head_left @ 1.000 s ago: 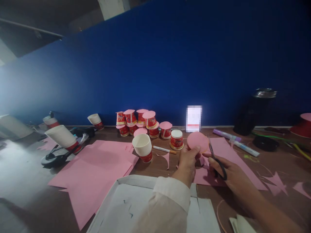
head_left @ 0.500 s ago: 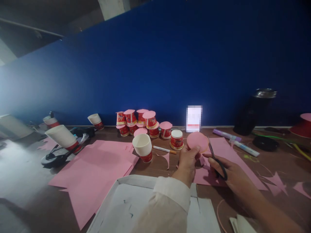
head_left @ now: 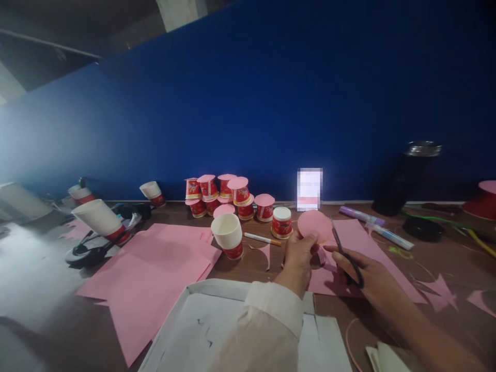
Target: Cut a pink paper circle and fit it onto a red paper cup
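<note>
Pink disc (head_left: 314, 226) held up above the tabletop (head_left: 248, 269), its lower edge pinched by the left hand (head_left: 300, 257), fingers clamped on it. Right hand (head_left: 358, 266): fingers closed round the scissors (head_left: 338, 242), blades at the disc's right edge; contact unclear. Pink sheet (head_left: 358, 240) lies below both. Just left, an upturned red cup (head_left: 282, 224), then an orange-tipped marker (head_left: 262, 239) and an upright paper cup (head_left: 227, 232). Behind: two-tier cup stack (head_left: 240, 194), pink discs on top. Farther left, large pink sheets (head_left: 155, 263).
</note>
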### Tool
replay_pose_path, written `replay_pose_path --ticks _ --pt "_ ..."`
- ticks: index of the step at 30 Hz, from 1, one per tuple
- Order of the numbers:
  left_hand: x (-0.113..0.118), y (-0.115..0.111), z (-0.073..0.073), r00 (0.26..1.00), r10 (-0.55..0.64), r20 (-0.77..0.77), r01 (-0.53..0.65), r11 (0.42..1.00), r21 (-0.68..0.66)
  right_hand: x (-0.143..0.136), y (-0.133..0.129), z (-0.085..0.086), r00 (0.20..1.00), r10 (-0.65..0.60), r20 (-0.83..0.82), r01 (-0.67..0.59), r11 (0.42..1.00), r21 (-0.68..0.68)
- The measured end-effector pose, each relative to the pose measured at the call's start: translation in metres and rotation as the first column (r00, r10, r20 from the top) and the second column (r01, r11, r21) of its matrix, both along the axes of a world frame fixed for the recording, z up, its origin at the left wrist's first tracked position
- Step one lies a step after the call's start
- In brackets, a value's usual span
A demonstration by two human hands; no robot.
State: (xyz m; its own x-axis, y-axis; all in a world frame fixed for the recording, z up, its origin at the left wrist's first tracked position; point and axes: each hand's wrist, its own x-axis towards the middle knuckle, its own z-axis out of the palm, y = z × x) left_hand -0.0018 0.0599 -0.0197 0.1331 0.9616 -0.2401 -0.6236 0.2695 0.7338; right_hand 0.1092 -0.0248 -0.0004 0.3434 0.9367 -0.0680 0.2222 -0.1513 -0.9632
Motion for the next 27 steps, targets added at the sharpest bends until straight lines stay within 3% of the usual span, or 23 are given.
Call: replay_pose_path --ticks 3,14,27 --pt "0.0 0.0 0.0 1.0 0.007 0.006 -0.008 1.0 0.003 0.003 0.001 0.0 0.999 0.034 -0.001 -0.034 0.997 -0.069" --pt "-0.001 0.0 -0.002 1.0 -0.002 0.012 0.002 1.0 0.013 -0.001 -0.001 0.007 0.999 0.019 -0.04 -0.023 0.996 -0.088" --pt "0.0 0.005 -0.005 0.999 0.03 0.032 -0.03 1.0 -0.007 0.003 0.002 -0.005 0.999 0.021 0.037 -0.019 0.999 -0.051"
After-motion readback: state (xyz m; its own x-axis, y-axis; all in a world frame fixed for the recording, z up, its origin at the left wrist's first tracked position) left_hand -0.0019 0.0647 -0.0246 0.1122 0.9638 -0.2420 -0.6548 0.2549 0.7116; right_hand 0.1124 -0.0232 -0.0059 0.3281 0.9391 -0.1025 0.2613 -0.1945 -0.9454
